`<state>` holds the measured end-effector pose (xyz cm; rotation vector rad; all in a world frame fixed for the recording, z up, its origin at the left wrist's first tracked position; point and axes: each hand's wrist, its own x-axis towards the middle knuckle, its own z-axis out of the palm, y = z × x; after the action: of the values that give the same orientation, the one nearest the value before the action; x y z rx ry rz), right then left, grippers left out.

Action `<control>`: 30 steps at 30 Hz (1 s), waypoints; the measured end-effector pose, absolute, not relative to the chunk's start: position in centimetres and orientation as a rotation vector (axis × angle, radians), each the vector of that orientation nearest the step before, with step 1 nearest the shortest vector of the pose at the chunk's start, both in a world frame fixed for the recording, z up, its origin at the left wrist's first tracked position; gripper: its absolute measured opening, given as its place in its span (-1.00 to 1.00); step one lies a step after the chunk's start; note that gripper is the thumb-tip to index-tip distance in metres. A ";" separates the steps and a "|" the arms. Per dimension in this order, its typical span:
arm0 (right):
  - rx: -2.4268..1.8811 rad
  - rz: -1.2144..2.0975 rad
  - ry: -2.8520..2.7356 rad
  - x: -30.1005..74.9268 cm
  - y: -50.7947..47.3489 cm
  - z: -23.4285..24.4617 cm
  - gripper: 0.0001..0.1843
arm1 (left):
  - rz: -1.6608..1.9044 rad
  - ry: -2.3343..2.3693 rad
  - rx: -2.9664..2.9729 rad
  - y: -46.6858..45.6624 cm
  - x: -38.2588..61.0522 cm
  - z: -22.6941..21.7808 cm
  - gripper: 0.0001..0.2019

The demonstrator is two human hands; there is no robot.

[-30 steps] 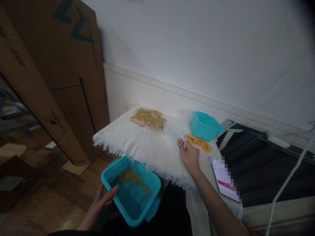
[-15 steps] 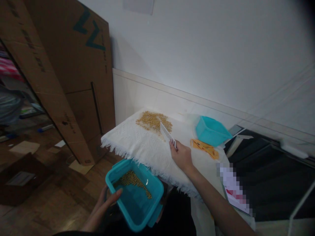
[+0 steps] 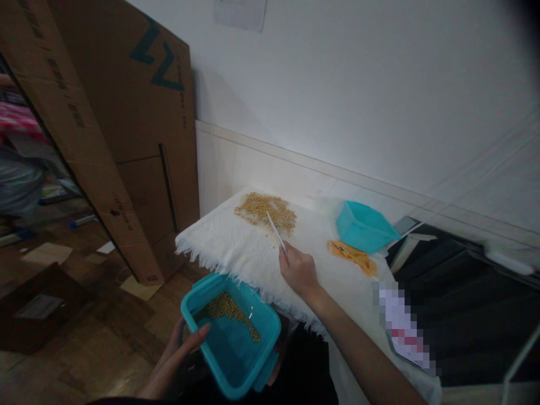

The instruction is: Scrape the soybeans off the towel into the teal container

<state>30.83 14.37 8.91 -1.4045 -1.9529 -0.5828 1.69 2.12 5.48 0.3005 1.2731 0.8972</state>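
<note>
From the right hand (image 3: 298, 272), bare white cloth (image 3: 236, 243) gives room toward 10 and 1 o'clock, bounded by its fringed edge from 9 round to 6, the pile of tan beans (image 3: 259, 207) at 11, and a blue basket (image 3: 363, 229) at 2. This hand pinches a thin white strip (image 3: 275, 230) nearly edge-on, its face hidden, and I cannot tell whether its tip touches the beans. At 8, the left hand (image 3: 183, 344) grips a blue tub (image 3: 232, 355), thumb over the rim, fingers mostly hidden, forearm cut off below.
</note>
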 end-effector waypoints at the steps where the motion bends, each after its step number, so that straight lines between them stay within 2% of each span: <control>1: -1.403 -0.585 -1.955 30.7 14.4 8.9 -0.59 | 0.898 1.272 0.299 2.1 1.7 5.5 0.16; 21: -1.413 -0.538 -1.960 26.9 15.2 8.7 -0.63 | 0.928 1.245 0.303 1.9 1.7 5.5 0.16; 26: -1.396 -0.440 -1.941 27.3 15.3 9.6 -0.63 | 0.938 1.211 0.307 1.9 1.5 5.0 0.11; 30: -1.456 -0.274 -1.723 29.9 14.6 11.7 -0.59 | 0.931 1.217 0.313 1.9 1.4 5.0 0.05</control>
<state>29.85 14.63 11.66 -1.4564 -1.7233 -0.2741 1.37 1.88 4.96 0.3134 1.2169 0.9313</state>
